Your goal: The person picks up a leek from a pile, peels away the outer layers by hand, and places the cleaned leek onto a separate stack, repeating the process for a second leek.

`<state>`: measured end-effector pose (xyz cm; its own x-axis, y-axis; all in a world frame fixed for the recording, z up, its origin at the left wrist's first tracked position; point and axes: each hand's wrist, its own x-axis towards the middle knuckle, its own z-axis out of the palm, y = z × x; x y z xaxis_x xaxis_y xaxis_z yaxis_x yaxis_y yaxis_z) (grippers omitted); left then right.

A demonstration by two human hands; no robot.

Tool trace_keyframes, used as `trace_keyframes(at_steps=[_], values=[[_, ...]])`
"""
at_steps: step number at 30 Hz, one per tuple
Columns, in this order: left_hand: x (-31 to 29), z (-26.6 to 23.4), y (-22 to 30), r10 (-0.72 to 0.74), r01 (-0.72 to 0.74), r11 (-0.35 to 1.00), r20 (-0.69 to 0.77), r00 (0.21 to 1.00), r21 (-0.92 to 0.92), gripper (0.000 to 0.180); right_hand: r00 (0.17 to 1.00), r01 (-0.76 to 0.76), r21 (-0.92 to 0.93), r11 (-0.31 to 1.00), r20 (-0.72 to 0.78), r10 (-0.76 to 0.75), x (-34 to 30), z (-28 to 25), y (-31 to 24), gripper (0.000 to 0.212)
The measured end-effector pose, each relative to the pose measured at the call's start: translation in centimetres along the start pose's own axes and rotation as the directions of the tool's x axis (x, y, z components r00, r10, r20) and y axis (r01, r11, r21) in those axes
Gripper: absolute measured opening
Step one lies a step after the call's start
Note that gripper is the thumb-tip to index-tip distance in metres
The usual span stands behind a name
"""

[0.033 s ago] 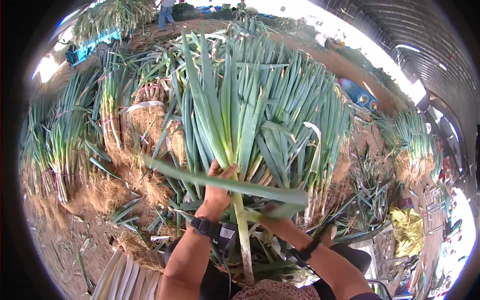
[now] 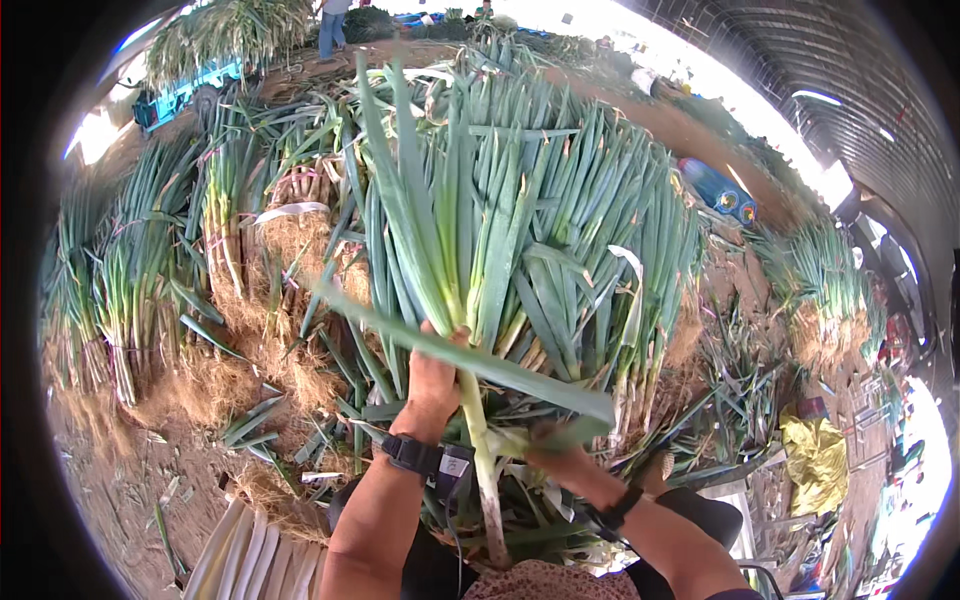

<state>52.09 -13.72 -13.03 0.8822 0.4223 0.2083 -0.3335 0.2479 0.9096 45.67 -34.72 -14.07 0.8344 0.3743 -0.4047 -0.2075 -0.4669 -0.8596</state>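
Left hand (image 2: 433,380) clasps 1 green-topped, white-based leek (image 2: 479,430) — right hand (image 2: 557,455) grips its folded leaf (image 2: 510,377).

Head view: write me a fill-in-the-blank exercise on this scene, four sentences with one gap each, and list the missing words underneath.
1. The person's ____ hand grips the leek just below its spreading leaves.
2. A long loose leaf crosses in ____ of that leek's stalk.
3. A dark band is worn on ____ of the person's wrists.
4. The crumpled plastic lying at the right is ____.

Missing words: left; front; both; yellow.
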Motion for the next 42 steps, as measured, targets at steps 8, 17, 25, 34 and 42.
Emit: trace_keyframes(at_steps=[8,17,25,34,42], values=[[2.3,-1.5,2.5,-0.249,0.254,0.868,0.069,0.966,-0.427,0.024,0.930,0.327,-0.757,0.566,0.364,-0.051,-7.6,-1.9,23.3,0.049],[0.2,1.4,1.9,-0.332,0.440,0.648,0.290,0.898,-0.621,0.053,0.844,0.446,-0.183,0.876,-0.239,-0.480,3.4,1.7,-2.3,0.045],[0.3,1.3,2.3,-0.405,0.510,0.699,0.309,0.860,-0.501,0.023,0.876,0.351,-0.193,0.916,-0.277,-0.395,2.5,2.4,-3.9,0.026],[0.1,1.9,2.4,-0.371,0.447,0.739,0.249,0.895,-0.504,0.018,0.962,0.250,-0.083,0.965,-0.090,-0.257,2.1,1.6,-5.0,0.016],[0.2,2.2,2.8,-0.249,0.266,0.861,0.096,0.964,-0.433,0.026,0.933,0.353,-0.164,0.921,-0.016,-0.361,1.3,2.9,-5.2,0.019]])
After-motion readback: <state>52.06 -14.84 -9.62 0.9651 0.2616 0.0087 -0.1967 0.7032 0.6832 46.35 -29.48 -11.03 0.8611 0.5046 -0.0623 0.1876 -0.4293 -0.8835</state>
